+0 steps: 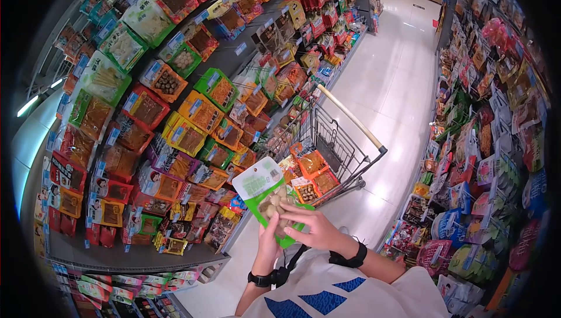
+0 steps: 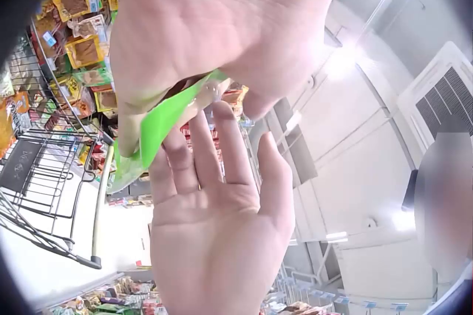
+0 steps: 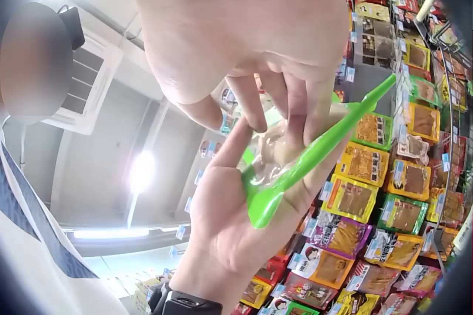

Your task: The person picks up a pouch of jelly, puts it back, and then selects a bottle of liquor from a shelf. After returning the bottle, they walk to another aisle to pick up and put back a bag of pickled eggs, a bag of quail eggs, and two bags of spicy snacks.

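gripping a clear plastic pouch with pale round lumps, bright green edges and a white printed header [image 1: 272, 201]: left hand [image 1: 268, 239], fingers and thumb clamped on its lower left side. right hand [image 1: 312, 228] has its fingers laid out long across the pouch front, thumb spread away. hands close together, pouch between them, held up in the air and tilted, green edge seen side-on from the right wrist. black watch [image 1: 263, 279] on the left wrist, black strap [image 1: 350, 256] on the right.

just beyond the hands: dark wire shopping cart with a cream bar handle [image 1: 330, 154], orange-edged flat food packs [image 1: 312, 164] lying inside it. left of and ahead of the hands: tall dark display rack [image 1: 228, 43] hung with rows of colourful packs, small price tags on the hook ends. right of the hands, across the aisle: second rack of crowded bagged goods [image 1: 467, 160].

floor past the hands is glossy white tile [image 1: 391, 78], reflecting light. above the hands: pale ceiling [image 2: 355, 204] with bright lamps and a square slatted vent [image 2: 447, 97]. print on the pouch too small to read.
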`<action>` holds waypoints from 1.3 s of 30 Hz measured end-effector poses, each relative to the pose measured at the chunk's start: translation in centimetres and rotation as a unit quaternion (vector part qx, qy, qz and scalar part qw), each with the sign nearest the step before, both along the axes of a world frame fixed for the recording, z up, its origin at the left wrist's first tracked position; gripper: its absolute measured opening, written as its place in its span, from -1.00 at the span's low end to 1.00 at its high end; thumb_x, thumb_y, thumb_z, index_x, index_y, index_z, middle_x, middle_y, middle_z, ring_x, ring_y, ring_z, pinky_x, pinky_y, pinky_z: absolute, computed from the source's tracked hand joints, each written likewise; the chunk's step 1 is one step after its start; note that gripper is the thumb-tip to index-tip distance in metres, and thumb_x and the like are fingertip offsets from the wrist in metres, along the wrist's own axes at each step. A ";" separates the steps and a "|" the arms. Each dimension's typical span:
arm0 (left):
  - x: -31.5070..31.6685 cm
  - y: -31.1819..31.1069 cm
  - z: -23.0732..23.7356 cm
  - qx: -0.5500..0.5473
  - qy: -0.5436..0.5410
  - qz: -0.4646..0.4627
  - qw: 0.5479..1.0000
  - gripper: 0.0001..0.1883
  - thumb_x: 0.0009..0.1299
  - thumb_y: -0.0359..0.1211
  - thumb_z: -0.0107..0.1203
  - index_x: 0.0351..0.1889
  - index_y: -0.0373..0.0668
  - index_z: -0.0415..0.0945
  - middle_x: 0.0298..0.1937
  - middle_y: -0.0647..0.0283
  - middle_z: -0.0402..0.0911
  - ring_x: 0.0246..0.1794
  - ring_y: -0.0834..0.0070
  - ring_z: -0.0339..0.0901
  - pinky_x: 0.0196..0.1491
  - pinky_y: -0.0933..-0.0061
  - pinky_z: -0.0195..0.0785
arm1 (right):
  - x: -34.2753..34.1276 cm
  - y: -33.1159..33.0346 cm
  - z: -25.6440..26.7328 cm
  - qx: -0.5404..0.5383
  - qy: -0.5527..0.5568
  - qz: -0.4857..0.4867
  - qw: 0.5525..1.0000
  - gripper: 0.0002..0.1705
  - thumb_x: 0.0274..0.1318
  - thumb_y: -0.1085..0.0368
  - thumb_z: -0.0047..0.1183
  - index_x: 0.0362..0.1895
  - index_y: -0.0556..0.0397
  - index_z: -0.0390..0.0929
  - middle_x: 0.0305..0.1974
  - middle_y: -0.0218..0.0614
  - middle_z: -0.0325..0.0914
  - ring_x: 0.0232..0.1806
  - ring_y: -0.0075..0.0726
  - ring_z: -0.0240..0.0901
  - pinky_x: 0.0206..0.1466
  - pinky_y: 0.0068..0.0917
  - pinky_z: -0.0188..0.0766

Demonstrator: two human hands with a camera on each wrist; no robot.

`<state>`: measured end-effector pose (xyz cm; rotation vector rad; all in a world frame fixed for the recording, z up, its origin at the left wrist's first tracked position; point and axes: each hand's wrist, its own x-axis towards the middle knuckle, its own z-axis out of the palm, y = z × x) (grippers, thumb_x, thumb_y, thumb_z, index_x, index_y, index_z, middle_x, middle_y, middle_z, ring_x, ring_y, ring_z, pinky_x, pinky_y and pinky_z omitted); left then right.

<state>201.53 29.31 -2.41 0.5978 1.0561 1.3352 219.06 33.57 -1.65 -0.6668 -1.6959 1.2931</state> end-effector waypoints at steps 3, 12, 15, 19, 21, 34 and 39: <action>0.3 0.4 0.6 -0.024 0.009 0.052 0.998 -0.55 0.64 -0.25 0.05 0.41 -0.19 0.31 0.25 0.16 0.56 0.17 0.39 0.59 0.18 0.30 0.52 | 0.4 -0.1 0.7 0.036 -0.006 -0.016 0.999 -0.48 0.29 0.19 0.23 0.28 0.08 0.59 0.31 0.10 0.51 0.32 0.06 0.52 0.35 -0.23 0.43; 0.4 0.9 1.2 -0.018 0.043 0.113 0.993 -0.62 0.57 -0.36 0.16 0.28 -0.30 0.42 0.18 0.13 0.63 0.07 0.40 0.66 0.13 0.31 0.57 | 3.6 3.2 -4.3 0.041 -0.059 -0.294 0.953 -0.64 0.12 0.36 0.28 0.02 0.15 0.65 -0.02 -0.08 0.66 0.03 -0.08 0.61 0.17 -0.25 0.49; -1.7 0.2 0.3 -0.009 0.096 0.148 0.984 -0.64 0.56 -0.36 0.17 0.24 -0.32 0.45 0.16 0.12 0.64 0.06 0.40 0.66 0.14 0.32 0.56 | 8.4 10.0 -10.0 0.086 -0.181 -0.471 0.859 -0.42 0.07 0.37 0.23 0.24 0.09 0.52 0.25 0.03 0.49 0.30 0.16 0.36 0.41 -0.03 0.26; -3.3 -0.8 1.0 -0.002 0.102 0.181 0.978 -0.65 0.55 -0.38 0.18 0.22 -0.32 0.47 0.15 0.12 0.64 0.05 0.41 0.66 0.13 0.34 0.56 | 15.3 15.4 -16.7 0.018 -0.414 -0.484 0.771 -0.34 0.23 0.22 0.18 0.40 0.02 0.39 0.50 0.03 0.19 0.49 0.35 0.08 0.48 0.22 0.10; -4.2 -1.2 1.1 0.003 0.109 0.202 0.973 -0.66 0.55 -0.38 0.18 0.22 -0.31 0.46 0.15 0.12 0.64 0.06 0.41 0.66 0.13 0.35 0.57 | 17.9 17.1 -19.5 -0.063 -0.469 -0.405 0.783 -0.45 0.30 0.17 0.14 0.33 0.02 0.49 0.55 -0.05 0.12 0.56 0.25 0.00 0.42 0.18 0.23; -6.2 -1.3 -0.3 -0.046 0.141 0.258 0.955 -0.64 0.52 -0.35 0.23 0.21 -0.28 0.49 0.11 0.18 0.66 0.01 0.43 0.66 0.07 0.37 0.56 | 20.1 15.4 -20.9 -0.005 -0.626 -0.333 0.705 -0.41 0.23 -0.05 0.24 0.23 0.01 0.57 0.54 -0.26 0.09 0.38 -0.10 0.22 0.06 0.01 0.46; -6.4 -1.4 0.0 -0.028 0.134 0.271 0.953 -0.63 0.50 -0.35 0.26 0.20 -0.26 0.49 0.09 0.18 0.66 -0.02 0.44 0.67 0.01 0.39 0.57 | 21.0 14.5 -22.1 -0.019 -0.640 -0.352 0.683 -0.40 0.23 -0.10 0.23 0.25 -0.09 0.56 0.46 -0.24 0.17 0.01 -0.04 0.52 -0.02 -0.04 0.36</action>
